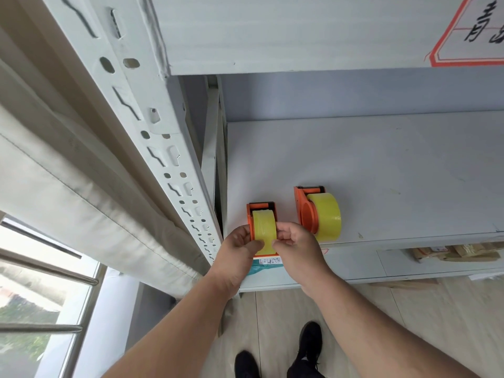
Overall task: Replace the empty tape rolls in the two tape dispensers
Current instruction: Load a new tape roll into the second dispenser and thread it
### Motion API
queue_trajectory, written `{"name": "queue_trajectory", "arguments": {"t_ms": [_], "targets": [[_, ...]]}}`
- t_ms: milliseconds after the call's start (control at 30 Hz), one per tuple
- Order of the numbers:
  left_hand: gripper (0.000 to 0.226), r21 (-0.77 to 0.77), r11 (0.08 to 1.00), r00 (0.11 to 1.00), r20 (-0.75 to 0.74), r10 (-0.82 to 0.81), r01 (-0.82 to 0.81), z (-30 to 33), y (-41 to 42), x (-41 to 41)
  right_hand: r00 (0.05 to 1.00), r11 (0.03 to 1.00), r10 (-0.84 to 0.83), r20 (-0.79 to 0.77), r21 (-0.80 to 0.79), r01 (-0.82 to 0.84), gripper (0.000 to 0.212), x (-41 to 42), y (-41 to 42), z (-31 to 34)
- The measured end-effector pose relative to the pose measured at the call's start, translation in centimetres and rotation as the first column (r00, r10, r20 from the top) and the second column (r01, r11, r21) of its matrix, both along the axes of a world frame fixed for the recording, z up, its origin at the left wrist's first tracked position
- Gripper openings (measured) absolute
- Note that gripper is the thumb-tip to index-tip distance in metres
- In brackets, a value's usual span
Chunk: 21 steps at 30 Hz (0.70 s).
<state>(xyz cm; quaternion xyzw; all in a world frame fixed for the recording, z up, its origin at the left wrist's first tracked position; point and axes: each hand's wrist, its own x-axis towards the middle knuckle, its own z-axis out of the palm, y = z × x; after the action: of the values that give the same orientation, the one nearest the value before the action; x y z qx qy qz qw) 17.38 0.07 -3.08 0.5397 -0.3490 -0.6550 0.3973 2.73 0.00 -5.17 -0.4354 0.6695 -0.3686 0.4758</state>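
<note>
Left hand (pixel 240 242) and right hand (pixel 293 241) are pinching the yellow tape roll (pixel 264 230) in the near orange dispenser (pixel 260 207), fingers pressed on its lower edge, at the shelf (pixel 381 165) front. Second loaded dispenser (pixel 317 211) is sitting just beside, to the right.

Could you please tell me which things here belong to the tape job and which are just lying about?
Job: left dispenser held by left hand and right hand; right dispenser.
Lying about: bundles on lower shelf; teal packet; curtain.

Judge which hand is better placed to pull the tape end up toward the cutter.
Right, probably: the right hand pinches the tape at its near edge, while the left hand steadies the dispenser side.
</note>
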Motion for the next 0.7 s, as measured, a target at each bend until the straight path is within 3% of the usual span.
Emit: {"name": "queue_trajectory", "arguments": {"t_ms": [367,567,700], "targets": [[0.015,-0.014,0.999,0.995,0.08,0.053,-0.052,-0.41,-0.08,-0.17,0.998,0.999,0.028,-0.047,-0.04,-0.03,0.033,0.11,0.06,0.22],[0.024,0.055,0.998,1.0,-0.007,0.028,-0.028,-0.35,-0.19,0.21,0.999,1.0,0.017,-0.047,-0.018,-0.018,0.031,0.09,0.1,0.32],[0.029,0.013,0.999,0.999,0.034,-0.032,0.031,-0.24,-0.16,0.26,0.999,1.0,-0.009,-0.035,-0.005,0.008,0.028,0.16,-0.13,0.53]]}}
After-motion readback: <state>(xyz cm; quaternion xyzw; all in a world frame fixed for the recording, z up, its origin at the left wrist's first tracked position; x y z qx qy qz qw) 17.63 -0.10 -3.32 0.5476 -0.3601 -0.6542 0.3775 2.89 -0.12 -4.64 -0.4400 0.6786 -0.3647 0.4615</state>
